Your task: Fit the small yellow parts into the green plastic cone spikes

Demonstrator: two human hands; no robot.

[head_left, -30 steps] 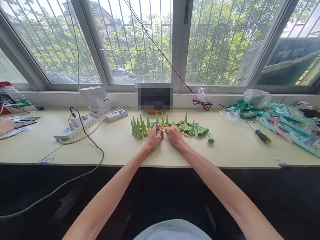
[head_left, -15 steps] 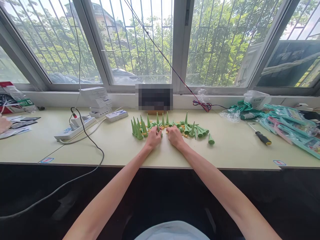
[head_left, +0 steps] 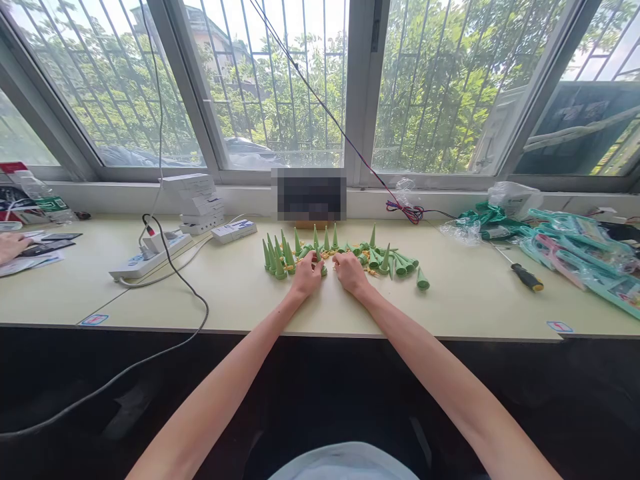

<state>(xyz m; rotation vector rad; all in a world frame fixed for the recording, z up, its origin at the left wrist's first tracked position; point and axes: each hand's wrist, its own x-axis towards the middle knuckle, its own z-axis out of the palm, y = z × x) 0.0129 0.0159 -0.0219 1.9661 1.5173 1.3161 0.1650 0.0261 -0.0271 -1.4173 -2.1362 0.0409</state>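
My left hand (head_left: 307, 275) has its fingers closed round a green plastic cone (head_left: 318, 255) that stands point-up on the table. Opposite it, my right hand (head_left: 350, 271) is curled with fingertips pinched together; what they grip, if anything, is hidden. To the left of my left hand, several upright green cones (head_left: 278, 260) stand in a cluster. More cones (head_left: 401, 264) lie on their sides right of my right hand, with a few standing. Small yellow-orange pieces (head_left: 371, 271) are scattered among the cones. One loose cone (head_left: 423, 279) lies apart at the right.
At the left are a power strip (head_left: 150, 259) with cables and stacked white boxes (head_left: 196, 203). A screwdriver (head_left: 526, 277) and teal packaged items (head_left: 585, 257) lie at the right. Another person's hand (head_left: 13, 247) rests at the far left edge.
My hands stay almost in place. The cone in my left hand stands slightly more upright. The other person's hand at the far left has moved a little to the right.
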